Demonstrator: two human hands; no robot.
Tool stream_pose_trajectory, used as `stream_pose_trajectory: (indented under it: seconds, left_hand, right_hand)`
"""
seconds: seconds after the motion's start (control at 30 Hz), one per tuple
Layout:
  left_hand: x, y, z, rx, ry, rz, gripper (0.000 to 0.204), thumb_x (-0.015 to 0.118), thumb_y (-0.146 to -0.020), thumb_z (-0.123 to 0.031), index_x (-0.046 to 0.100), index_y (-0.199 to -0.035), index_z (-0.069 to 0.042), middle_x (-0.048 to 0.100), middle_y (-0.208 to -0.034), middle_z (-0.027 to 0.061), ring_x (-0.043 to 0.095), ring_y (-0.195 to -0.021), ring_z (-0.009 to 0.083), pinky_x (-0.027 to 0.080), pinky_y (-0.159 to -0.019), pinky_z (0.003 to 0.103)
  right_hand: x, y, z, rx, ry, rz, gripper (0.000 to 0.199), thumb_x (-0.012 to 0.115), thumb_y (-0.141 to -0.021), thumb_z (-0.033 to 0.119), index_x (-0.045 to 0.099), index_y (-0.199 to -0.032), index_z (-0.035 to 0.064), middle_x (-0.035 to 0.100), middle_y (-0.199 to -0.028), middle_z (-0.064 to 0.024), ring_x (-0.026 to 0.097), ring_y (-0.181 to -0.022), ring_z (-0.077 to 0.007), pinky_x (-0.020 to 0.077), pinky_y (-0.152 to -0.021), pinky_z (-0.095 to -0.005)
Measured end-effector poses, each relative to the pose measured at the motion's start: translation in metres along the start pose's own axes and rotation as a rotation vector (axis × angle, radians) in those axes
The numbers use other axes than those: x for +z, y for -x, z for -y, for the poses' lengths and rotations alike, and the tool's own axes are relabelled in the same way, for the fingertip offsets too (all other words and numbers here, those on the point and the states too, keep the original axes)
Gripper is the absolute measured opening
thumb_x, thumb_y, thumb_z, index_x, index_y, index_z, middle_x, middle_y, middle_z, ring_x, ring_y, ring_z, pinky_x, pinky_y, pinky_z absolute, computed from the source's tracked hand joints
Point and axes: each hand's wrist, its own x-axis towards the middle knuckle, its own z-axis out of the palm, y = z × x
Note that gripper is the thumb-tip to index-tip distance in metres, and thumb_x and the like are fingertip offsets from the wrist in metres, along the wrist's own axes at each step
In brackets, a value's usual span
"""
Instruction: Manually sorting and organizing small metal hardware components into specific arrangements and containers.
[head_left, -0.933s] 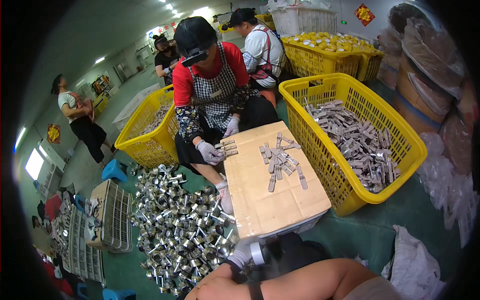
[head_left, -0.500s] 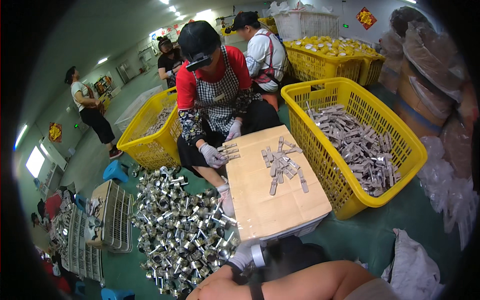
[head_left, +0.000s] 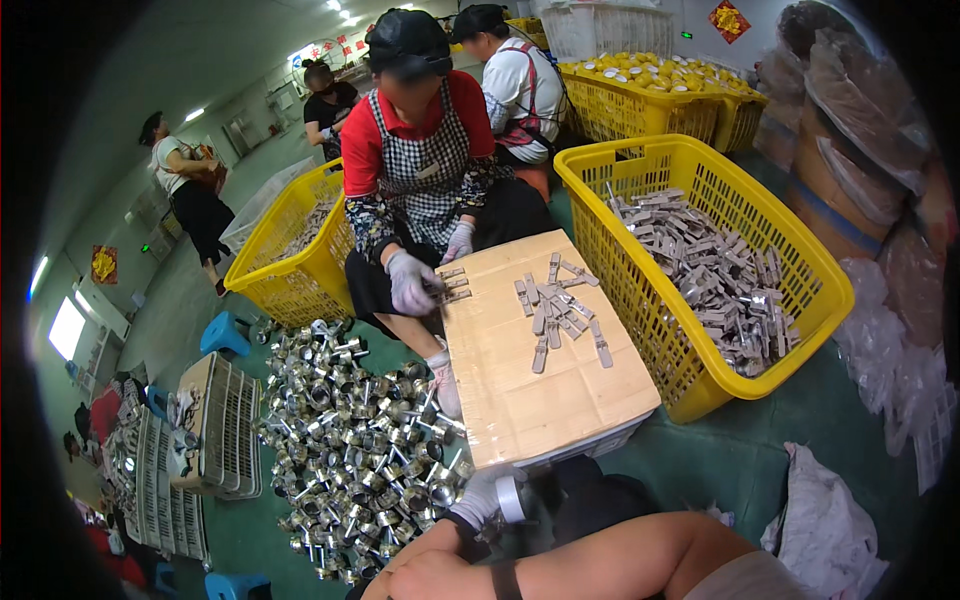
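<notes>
Workshop, green floor (head_left: 720,450). A cardboard carton (head_left: 540,400) serves as tabletop, w/ a yellow basket (head_left: 800,260) of grey metal strips to its right and a heap of shiny fittings (head_left: 360,430) on the floor to its left.

Change vs. ~1 s ago: very little.
- The small pile of flat metal pieces (head_left: 555,310) lies on the far half of the carton, same spread, none added or taken.
- Co-worker's gloved hand (head_left: 412,282) stays at the carton's far-left edge, still on a few pieces.
- A standing person (head_left: 185,190) in the bkgd has walked off further left.

Own hands:
- Left hand (head_left: 482,498), gloved, stays at the carton's near-left corner. Fingers curled, but clamped on anything? Cannot tell.
- Right hand (head_left: 425,578) is at the lower edge, forearm lying across the frame. Fingers hidden, state cannot be told.

Judgement: wearer idle or between pieces. Neither hand is near the pile, so no progress in this interval.
</notes>
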Motion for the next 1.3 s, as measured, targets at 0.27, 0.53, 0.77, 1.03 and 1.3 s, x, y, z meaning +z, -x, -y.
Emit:
stream_pose_trajectory:
  seconds: [0.27, 0.53, 0.77, 1.03, 1.3]
  left_hand:
    - [0.016, 0.012, -0.015, -0.039, 0.098, -0.078, 0.008, 0.06, -0.073, 0.001, 0.061, -0.081, 0.002, 0.06, -0.072, 0.0083, 0.059, -0.058, 0.0175, 0.049, -0.051, 0.026]
    - [0.012, 0.008, -0.014, -0.093, 0.168, -0.047, 0.008, 0.061, -0.072, 0.0, 0.06, -0.08, 0.002, 0.06, -0.072, 0.0089, 0.059, -0.058, 0.0181, 0.05, -0.051, 0.027]
    - [0.009, 0.006, -0.009, -0.029, 0.046, -0.042, 0.009, 0.062, -0.072, -0.001, 0.061, -0.08, 0.001, 0.059, -0.072, 0.0078, 0.058, -0.057, 0.0171, 0.049, -0.051, 0.027]
    - [0.007, 0.006, -0.011, -0.092, 0.154, -0.017, 0.009, 0.062, -0.073, -0.001, 0.063, -0.082, -0.001, 0.059, -0.072, 0.0064, 0.058, -0.057, 0.0153, 0.048, -0.05, 0.026]
    - [0.001, 0.002, -0.004, -0.042, 0.086, -0.006, 0.008, 0.062, -0.074, -0.001, 0.064, -0.081, -0.002, 0.06, -0.073, 0.0057, 0.058, -0.059, 0.0138, 0.048, -0.052, 0.024]
  right_hand:
    - [0.001, -0.003, 0.002, 0.003, -0.03, 0.02, 0.017, 0.053, -0.079, 0.016, 0.069, -0.078, 0.0089, 0.067, -0.081, -0.0087, 0.064, -0.074, -0.0212, 0.0493, -0.063, -0.0368]
    - [0.001, -0.001, 0.0, -0.046, -0.035, 0.0, 0.016, 0.054, -0.077, 0.015, 0.068, -0.076, 0.0078, 0.067, -0.083, -0.0099, 0.064, -0.075, -0.0231, 0.0496, -0.062, -0.0366]
    - [-0.004, 0.0, 0.003, -0.017, -0.024, 0.044, 0.016, 0.054, -0.078, 0.014, 0.069, -0.08, 0.0086, 0.067, -0.085, -0.0099, 0.064, -0.078, -0.0237, 0.0494, -0.062, -0.0404]
    - [-0.007, 0.0, 0.003, -0.005, -0.014, 0.079, 0.016, 0.053, -0.078, 0.013, 0.068, -0.082, 0.0077, 0.066, -0.088, -0.0112, 0.064, -0.081, -0.0242, 0.0496, -0.063, -0.0402]
    - [-0.006, 0.003, 0.002, -0.04, -0.033, 0.017, 0.016, 0.052, -0.078, 0.013, 0.067, -0.078, 0.008, 0.066, -0.086, -0.0101, 0.064, -0.079, -0.0234, 0.0495, -0.065, -0.0378]
